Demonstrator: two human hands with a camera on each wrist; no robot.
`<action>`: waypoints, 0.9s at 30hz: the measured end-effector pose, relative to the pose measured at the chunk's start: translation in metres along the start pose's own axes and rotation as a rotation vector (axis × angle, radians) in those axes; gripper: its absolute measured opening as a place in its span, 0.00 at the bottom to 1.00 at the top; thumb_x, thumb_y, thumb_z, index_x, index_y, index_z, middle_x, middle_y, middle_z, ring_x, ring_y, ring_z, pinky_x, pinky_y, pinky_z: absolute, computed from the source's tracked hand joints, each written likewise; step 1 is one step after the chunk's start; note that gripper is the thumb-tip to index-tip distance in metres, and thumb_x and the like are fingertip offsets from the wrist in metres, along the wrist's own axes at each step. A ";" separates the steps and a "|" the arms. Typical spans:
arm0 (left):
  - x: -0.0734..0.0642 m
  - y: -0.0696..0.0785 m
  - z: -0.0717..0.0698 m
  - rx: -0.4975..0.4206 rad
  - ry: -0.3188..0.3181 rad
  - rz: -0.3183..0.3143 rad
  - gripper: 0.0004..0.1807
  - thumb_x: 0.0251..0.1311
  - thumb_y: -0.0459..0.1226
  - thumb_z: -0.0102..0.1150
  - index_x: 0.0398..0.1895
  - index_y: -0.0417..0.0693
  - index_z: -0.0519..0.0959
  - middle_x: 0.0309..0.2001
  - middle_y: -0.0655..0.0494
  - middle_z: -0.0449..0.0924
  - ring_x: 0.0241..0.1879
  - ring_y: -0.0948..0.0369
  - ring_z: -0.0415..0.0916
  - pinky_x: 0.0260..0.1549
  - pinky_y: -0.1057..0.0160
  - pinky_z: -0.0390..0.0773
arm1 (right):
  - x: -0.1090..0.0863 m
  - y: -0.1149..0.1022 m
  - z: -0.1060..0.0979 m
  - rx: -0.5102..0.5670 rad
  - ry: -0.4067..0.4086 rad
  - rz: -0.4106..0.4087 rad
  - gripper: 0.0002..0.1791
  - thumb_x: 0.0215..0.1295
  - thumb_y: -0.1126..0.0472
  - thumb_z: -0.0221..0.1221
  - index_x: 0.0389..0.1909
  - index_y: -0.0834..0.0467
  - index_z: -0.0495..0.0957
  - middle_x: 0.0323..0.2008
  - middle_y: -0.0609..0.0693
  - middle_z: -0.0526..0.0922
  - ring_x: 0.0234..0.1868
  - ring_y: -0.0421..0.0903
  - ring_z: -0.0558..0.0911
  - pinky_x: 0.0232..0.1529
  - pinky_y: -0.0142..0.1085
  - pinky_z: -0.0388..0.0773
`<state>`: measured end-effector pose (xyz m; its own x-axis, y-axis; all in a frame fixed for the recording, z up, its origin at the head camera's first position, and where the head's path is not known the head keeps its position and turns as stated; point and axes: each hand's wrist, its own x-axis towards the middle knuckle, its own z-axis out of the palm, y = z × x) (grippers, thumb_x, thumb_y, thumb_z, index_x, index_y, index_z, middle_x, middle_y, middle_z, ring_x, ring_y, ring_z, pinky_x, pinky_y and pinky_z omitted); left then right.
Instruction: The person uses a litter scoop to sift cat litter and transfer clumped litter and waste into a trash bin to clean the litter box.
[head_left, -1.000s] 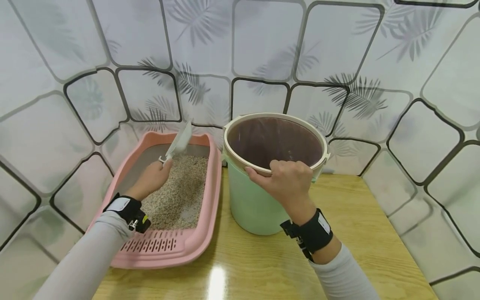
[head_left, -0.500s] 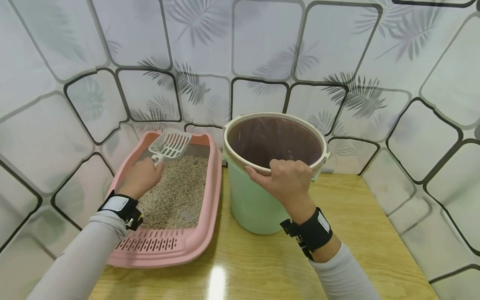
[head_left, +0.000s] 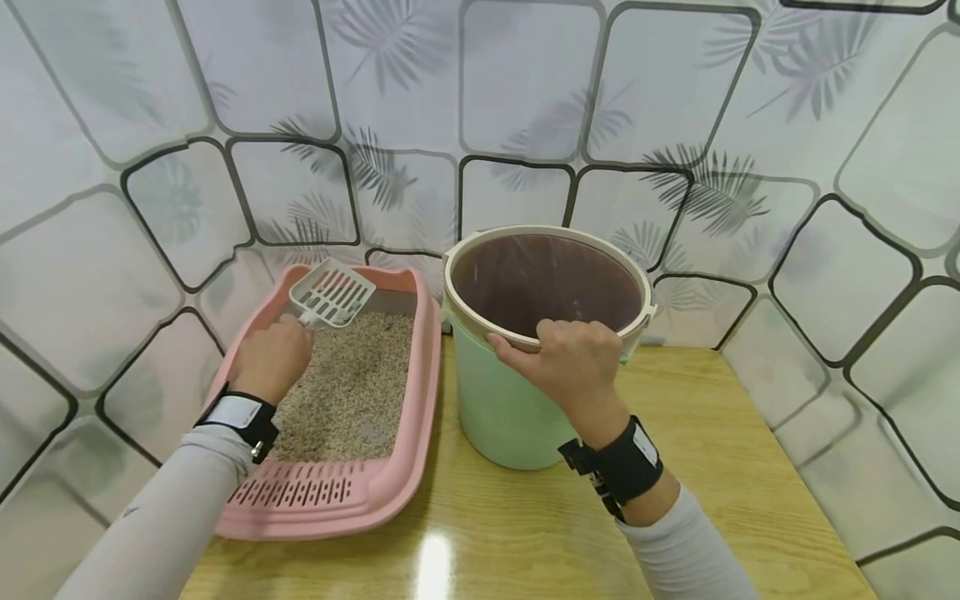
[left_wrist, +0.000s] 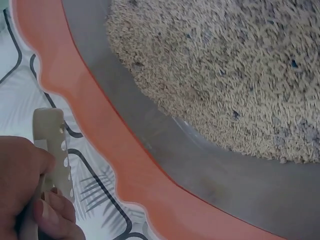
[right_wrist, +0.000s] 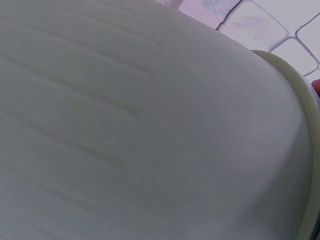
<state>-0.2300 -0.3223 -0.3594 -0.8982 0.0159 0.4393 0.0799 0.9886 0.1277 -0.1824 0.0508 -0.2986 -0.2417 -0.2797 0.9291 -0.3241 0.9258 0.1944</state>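
My left hand [head_left: 272,358] grips the handle of a pale slotted litter scoop [head_left: 321,311], held above the back of a pink litter box [head_left: 422,392]. Small bits lie on the scoop. Beige pellet litter [head_left: 348,392] covers the box floor, with a greyish patch near the front. In the left wrist view the scoop [left_wrist: 49,125] appears edge-on beyond the box rim [left_wrist: 95,115]. With its thumb on the outside, my right hand [head_left: 577,367] holds the cream rim of a green bin [head_left: 498,408]; its fingers curl over into the dark inside. The bin wall [right_wrist: 175,125] fills most of the right wrist view.
Box and bin stand side by side on a wooden table [head_left: 720,483], a narrow gap between them. A patterned curtain [head_left: 525,83] hangs close behind and along both sides. The box's front has a slotted pink ledge [head_left: 300,492].
The scoop was steeply tilted a second ago and has turned so its slotted face shows. My left hand has drawn back slightly to the left. The right hand keeps its hold.
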 end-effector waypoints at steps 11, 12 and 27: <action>0.007 -0.014 0.000 -0.403 -0.488 -0.239 0.29 0.74 0.54 0.21 0.21 0.46 0.63 0.19 0.53 0.62 0.17 0.58 0.63 0.21 0.60 0.65 | -0.002 0.002 0.003 0.001 -0.018 0.007 0.42 0.62 0.27 0.41 0.01 0.54 0.55 0.03 0.45 0.53 0.08 0.42 0.48 0.13 0.35 0.42; 0.006 -0.015 0.000 -0.411 -0.484 -0.244 0.30 0.74 0.54 0.21 0.22 0.46 0.63 0.20 0.52 0.63 0.18 0.58 0.64 0.21 0.60 0.66 | -0.002 0.002 0.003 0.001 -0.023 0.008 0.42 0.63 0.27 0.40 0.01 0.54 0.55 0.03 0.45 0.53 0.08 0.42 0.48 0.13 0.35 0.42; -0.004 -0.010 0.002 -0.042 -0.053 -0.066 0.22 0.70 0.40 0.45 0.20 0.34 0.70 0.19 0.36 0.75 0.16 0.43 0.73 0.13 0.45 0.68 | -0.003 0.002 0.003 0.005 -0.018 0.005 0.42 0.63 0.27 0.40 0.01 0.54 0.55 0.03 0.46 0.53 0.07 0.42 0.47 0.13 0.34 0.42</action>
<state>-0.2279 -0.3323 -0.3647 -0.9235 -0.0406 0.3814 0.0365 0.9806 0.1927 -0.1847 0.0523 -0.3016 -0.2597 -0.2799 0.9243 -0.3279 0.9258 0.1882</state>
